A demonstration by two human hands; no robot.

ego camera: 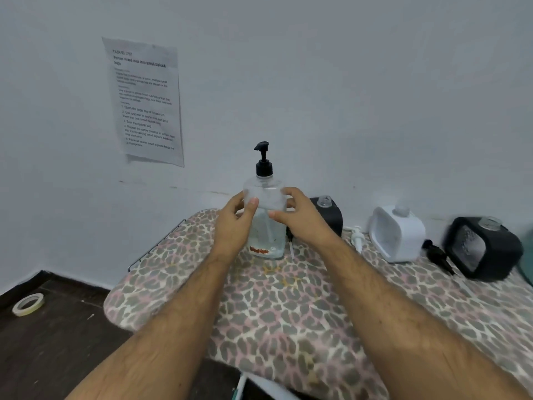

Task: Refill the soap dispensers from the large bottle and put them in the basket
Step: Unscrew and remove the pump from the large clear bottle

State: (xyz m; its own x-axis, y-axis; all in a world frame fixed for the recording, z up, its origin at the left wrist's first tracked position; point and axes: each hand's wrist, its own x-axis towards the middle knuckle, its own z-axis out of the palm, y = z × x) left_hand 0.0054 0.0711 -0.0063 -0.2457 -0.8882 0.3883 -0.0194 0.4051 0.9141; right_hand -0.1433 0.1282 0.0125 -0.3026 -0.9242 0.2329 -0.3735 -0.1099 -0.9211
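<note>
The large clear bottle (266, 226) with a black pump top stands upright on the leopard-print board (288, 313), partly filled with clear liquid. My left hand (235, 223) and my right hand (302, 217) grip its sides. Behind my right hand sits a black dispenser (331, 212) with an open neck. A white dispenser (396, 233) and another black dispenser (481, 249) stand to the right, both without pumps. A white pump (357, 236) and a black pump (438, 255) lie loose on the board.
A printed sheet (145, 102) hangs on the wall at left. A roll of tape (28, 304) lies on the dark floor at lower left. The wall runs close behind the board. No basket shows.
</note>
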